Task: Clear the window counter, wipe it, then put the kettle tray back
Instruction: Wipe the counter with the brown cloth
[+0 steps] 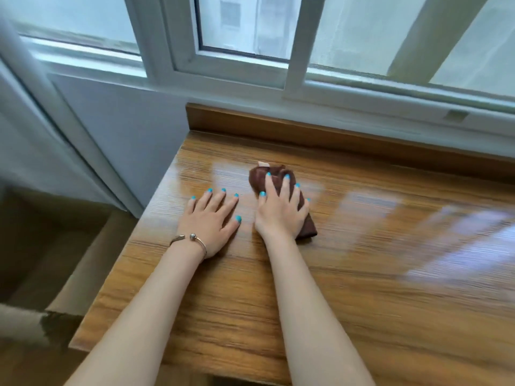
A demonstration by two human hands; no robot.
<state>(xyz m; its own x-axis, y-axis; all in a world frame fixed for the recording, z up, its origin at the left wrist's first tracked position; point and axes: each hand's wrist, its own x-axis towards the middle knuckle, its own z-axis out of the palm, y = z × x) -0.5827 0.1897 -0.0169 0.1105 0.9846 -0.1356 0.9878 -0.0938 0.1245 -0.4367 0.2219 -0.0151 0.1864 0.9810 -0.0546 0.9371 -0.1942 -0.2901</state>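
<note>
Counter: a glossy wood-grain window counter (pixel 362 274) runs beneath a white-framed sliding window (pixel 231 65), its surface bright with reflected daylight.
Cloth: a bunched brown cleaning cloth (pixel 278 174) lies on the counter near its left end; a small pale tag at its far edge shows no readable writing.
Right hand: the right hand (pixel 281 210) presses down on the cloth, fingers spread over it.
Left hand: the left hand (pixel 211 218) rests flat on the bare wood just beside the cloth, 5 turquoise-nailed fingers spread, holding nothing.
Wrist: a thin metal bangle (pixel 192 240) circles the left wrist.
Writing: none legible anywhere.
</note>
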